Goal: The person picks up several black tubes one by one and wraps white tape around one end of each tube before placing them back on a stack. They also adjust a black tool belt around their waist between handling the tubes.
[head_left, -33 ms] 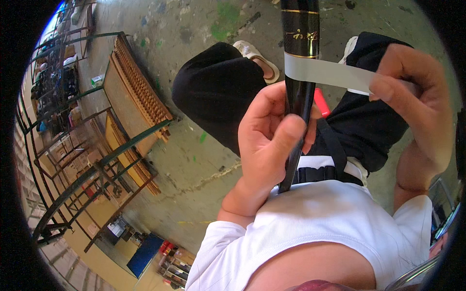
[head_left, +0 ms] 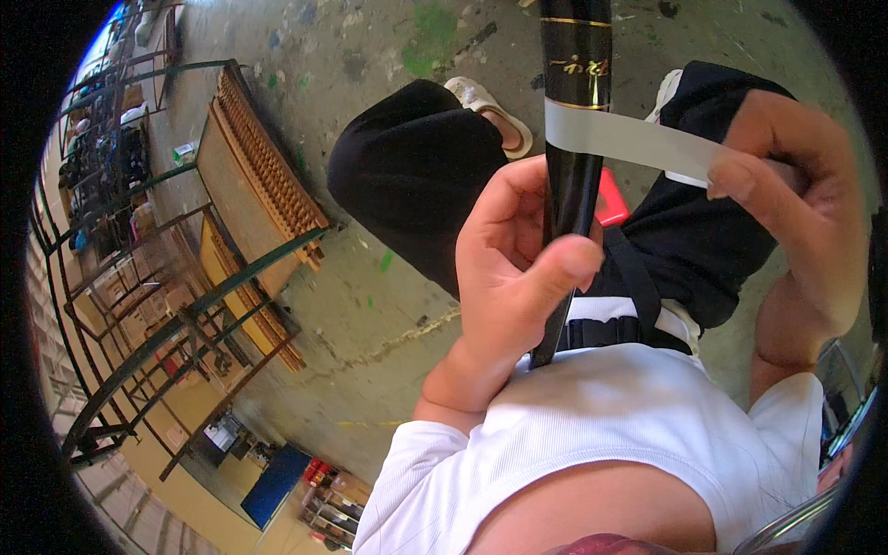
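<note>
A glossy black fishing rod (head_left: 575, 69) with gold rings and gold lettering runs from the top edge down to the belt. My left hand (head_left: 509, 254) is closed around its lower part, with the thumb (head_left: 575, 257) laid along the front. Just above that hand, a pale whitish strip of tape (head_left: 647, 143) lies on the rod below a gold ring. From there it stretches rightward to my right hand (head_left: 791, 180), which pinches it between thumb and fingers. Whether a roll sits inside the right hand is hidden.
Behind the rod shows a red object (head_left: 610, 199) between my legs in black trousers (head_left: 407, 176). Metal racks (head_left: 176, 305) with a wooden board (head_left: 254, 185) stand at the left. The concrete floor (head_left: 370, 46) has paint stains. A blue panel (head_left: 277, 486) is at the lower left.
The rod has turned in my left hand, so different lettering faces up. The left thumb has shifted to the right. More of the red object shows; the tape remains stretched.
</note>
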`<state>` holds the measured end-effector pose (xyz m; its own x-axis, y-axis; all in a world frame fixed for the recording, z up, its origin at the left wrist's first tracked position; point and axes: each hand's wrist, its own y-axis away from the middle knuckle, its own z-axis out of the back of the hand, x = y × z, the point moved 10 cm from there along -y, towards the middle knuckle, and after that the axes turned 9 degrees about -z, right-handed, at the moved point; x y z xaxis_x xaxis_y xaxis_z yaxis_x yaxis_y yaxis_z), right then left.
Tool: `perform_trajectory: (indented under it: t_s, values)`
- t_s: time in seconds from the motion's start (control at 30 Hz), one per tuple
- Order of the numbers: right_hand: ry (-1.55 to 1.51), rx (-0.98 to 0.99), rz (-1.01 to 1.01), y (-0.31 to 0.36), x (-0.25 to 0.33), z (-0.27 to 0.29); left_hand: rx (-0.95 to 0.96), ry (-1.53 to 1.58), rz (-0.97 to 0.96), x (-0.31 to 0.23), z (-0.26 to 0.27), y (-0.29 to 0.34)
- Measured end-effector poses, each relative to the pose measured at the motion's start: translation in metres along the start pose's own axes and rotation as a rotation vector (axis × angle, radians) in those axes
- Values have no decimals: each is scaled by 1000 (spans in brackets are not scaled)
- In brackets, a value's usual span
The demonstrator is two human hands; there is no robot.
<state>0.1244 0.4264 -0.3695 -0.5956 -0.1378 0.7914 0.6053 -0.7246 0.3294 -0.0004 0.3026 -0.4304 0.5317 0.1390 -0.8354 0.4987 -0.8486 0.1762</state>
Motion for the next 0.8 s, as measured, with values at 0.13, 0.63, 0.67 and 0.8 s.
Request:
perform_trajectory:
  t_s: [0.13,0.63,0.67,0.8]
  values:
    - [-93,11,-86,11,3,2,-10,-116,37,4,7,0]
    - [-312,88,5,-13,2,-21,62,-99,47,5,0,6]
    - [-332,83,8,-14,3,-23,67,-66,26,3,-1,5]
    - [-370,37,-50,-3,7,-16,100,25,15,10,-3,-3]
